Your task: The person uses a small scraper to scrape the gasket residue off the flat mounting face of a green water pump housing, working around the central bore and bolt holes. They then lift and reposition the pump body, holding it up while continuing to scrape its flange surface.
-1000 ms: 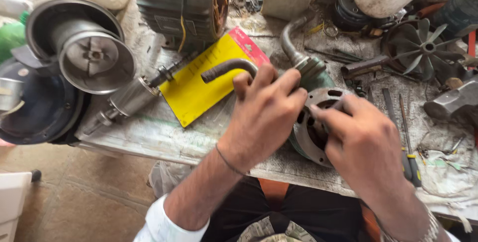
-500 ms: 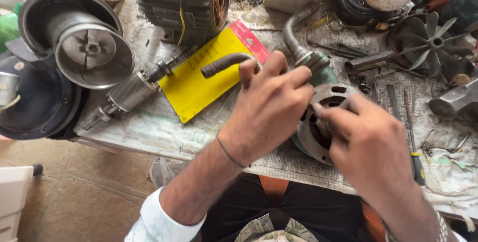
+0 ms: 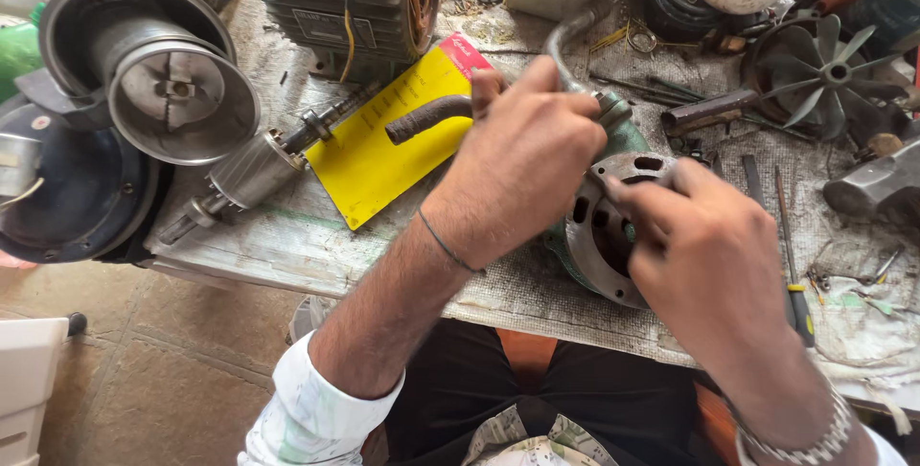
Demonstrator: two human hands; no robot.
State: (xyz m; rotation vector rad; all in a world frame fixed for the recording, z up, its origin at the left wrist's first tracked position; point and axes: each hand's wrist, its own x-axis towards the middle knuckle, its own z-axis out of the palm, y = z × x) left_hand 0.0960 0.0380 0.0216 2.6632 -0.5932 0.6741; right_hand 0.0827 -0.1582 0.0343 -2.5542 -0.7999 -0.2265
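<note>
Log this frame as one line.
left hand: gripping dark handle | right hand: on round metal housing | bench: rotor, yellow card

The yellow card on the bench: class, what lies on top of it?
A dark curved rod lies across the yellow card, its far end gripped in the left hand. That hand covers the card's right corner, so anything there is hidden.

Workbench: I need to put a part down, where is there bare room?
Bare patches: the front edge of the bench below the yellow card, beside the rotor shaft. Crowded: around the fan and screwdriver on the right.
</note>
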